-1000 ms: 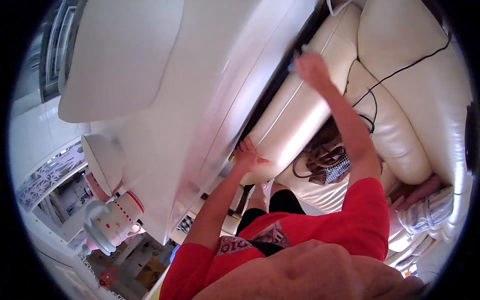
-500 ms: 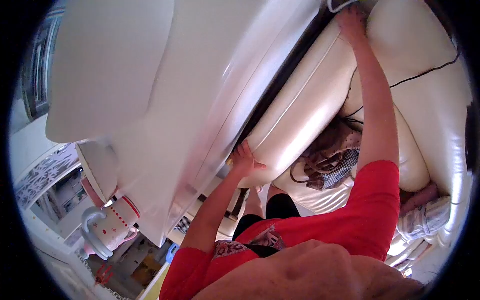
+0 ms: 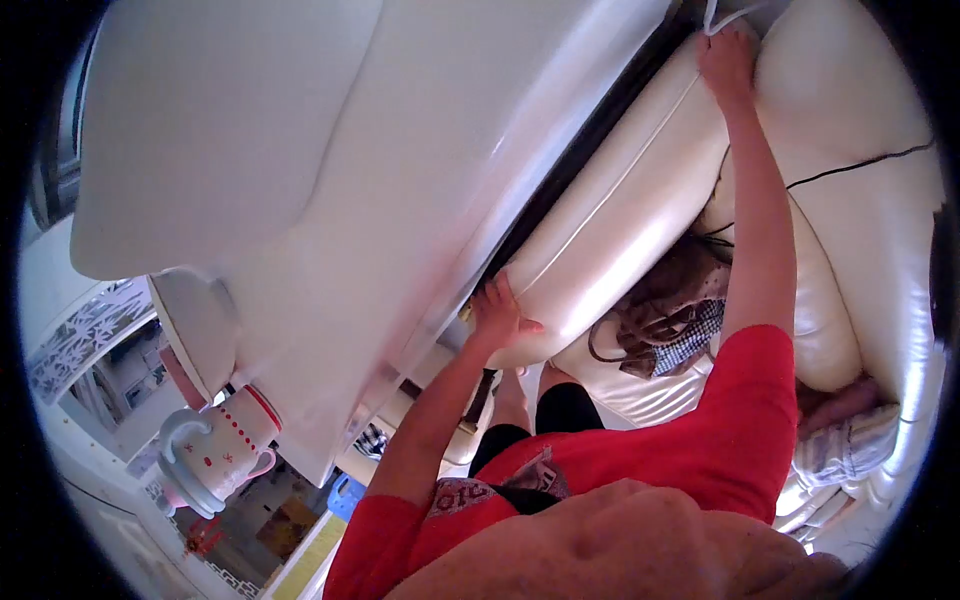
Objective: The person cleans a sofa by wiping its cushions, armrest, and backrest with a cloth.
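In the head view, the cream armrest [image 3: 610, 200] runs from centre to upper right. It looks padded and slick, likely heavy; its rounded ends seem the best hold. The left hand [image 3: 497, 315], at centre, lies on the near end, fingers spread. The right hand [image 3: 728, 65], upper right, touches the far end (fingers partly hidden, grip unclear).

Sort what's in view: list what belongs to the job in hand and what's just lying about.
In the job:
- cream sofa arm, with the left hand on its near end and the right hand at its far end
- possibly the white cord by the right hand

Just lying about, it seems:
- brown bag
- black cord
- red-dotted container
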`<state>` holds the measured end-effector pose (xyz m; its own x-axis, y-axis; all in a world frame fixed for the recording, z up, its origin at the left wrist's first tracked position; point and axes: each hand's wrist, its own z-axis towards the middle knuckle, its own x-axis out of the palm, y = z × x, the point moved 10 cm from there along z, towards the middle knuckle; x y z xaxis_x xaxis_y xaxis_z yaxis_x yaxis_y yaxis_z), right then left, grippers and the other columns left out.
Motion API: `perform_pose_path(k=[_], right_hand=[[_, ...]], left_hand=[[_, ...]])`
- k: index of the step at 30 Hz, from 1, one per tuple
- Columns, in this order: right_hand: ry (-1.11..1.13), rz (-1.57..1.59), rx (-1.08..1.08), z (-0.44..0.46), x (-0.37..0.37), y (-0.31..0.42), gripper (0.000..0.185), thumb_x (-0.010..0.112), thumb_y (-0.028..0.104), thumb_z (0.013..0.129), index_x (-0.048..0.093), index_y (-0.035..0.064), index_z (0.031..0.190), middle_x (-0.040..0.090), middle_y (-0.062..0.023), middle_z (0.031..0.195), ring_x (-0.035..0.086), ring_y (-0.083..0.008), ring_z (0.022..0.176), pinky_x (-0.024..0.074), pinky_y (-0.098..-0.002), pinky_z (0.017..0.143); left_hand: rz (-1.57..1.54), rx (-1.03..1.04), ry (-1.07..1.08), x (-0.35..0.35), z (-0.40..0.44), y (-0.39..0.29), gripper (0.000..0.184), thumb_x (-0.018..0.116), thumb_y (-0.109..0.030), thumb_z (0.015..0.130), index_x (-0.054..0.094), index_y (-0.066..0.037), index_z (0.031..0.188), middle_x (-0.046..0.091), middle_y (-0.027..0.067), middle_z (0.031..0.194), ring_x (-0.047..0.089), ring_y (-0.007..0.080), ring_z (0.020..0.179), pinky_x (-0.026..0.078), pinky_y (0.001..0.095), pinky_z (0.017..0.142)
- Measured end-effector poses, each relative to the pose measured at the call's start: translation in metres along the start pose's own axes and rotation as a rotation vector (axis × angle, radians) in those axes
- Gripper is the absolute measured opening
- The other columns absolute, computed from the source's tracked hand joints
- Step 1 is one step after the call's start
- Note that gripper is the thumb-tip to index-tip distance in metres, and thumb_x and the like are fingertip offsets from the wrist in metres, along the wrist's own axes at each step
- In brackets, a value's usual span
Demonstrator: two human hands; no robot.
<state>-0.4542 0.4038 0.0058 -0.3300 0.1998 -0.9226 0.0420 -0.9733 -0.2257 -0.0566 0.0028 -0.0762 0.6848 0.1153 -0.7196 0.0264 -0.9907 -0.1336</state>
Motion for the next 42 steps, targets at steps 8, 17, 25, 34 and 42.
perform_pose_path(k=[8,17,25,34,42], right_hand=[[-0.210,0.506,-0.084,-0.094,-0.076,0.088,0.009,0.058,0.019,0.075,0.056,0.0121,0.069,0.055,-0.0063,0.073,0.053,-0.0268,0.073,0.0433,-0.0419,0.065],[0.259,0.872,-0.502,-0.165,-0.120,0.238,0.019,0.056,0.022,0.072,0.058,0.0106,0.056,0.058,-0.0098,0.063,0.056,-0.0270,0.064,0.0439,-0.0451,0.060],[0.108,0.393,0.223,0.035,0.034,0.003,0.037,0.052,0.034,0.081,0.064,0.0043,0.098,0.066,-0.0158,0.094,0.061,-0.0357,0.091,0.0474,-0.0429,0.086],[0.460,-0.132,0.025,0.021,0.113,0.073,0.053,0.027,0.042,0.091,0.042,0.0145,0.134,0.044,-0.0089,0.137,0.036,-0.0264,0.128,0.0184,-0.0444,0.109],[0.268,0.226,0.006,-0.045,0.045,0.164,0.053,0.029,0.037,0.088,0.042,0.0114,0.132,0.041,-0.0104,0.138,0.033,-0.0278,0.129,0.0181,-0.0471,0.107]], left_hand=[[0.011,-0.017,0.045,0.001,-0.001,-0.002,0.139,0.072,-0.068,0.051,-0.009,0.004,0.138,0.025,0.0345,0.131,0.033,0.0469,0.121,0.022,0.0601,0.099],[0.001,-0.017,0.100,0.000,0.003,0.000,0.137,0.074,-0.066,0.049,-0.003,0.005,0.138,0.028,0.0327,0.129,0.038,0.0466,0.115,0.027,0.0582,0.097],[0.014,-0.012,0.008,-0.006,0.000,-0.001,0.132,0.077,-0.063,0.048,0.004,0.004,0.136,0.033,0.0292,0.123,0.039,0.0461,0.113,0.028,0.0587,0.095],[0.013,0.028,0.019,-0.004,0.002,-0.005,0.135,0.078,-0.061,0.048,-0.001,0.003,0.136,0.033,0.0289,0.123,0.038,0.0465,0.114,0.029,0.0608,0.093],[-0.071,0.002,0.109,-0.008,0.001,-0.006,0.137,0.080,-0.058,0.050,-0.005,0.003,0.138,0.029,0.0329,0.130,0.034,0.0500,0.119,0.025,0.0613,0.096]])
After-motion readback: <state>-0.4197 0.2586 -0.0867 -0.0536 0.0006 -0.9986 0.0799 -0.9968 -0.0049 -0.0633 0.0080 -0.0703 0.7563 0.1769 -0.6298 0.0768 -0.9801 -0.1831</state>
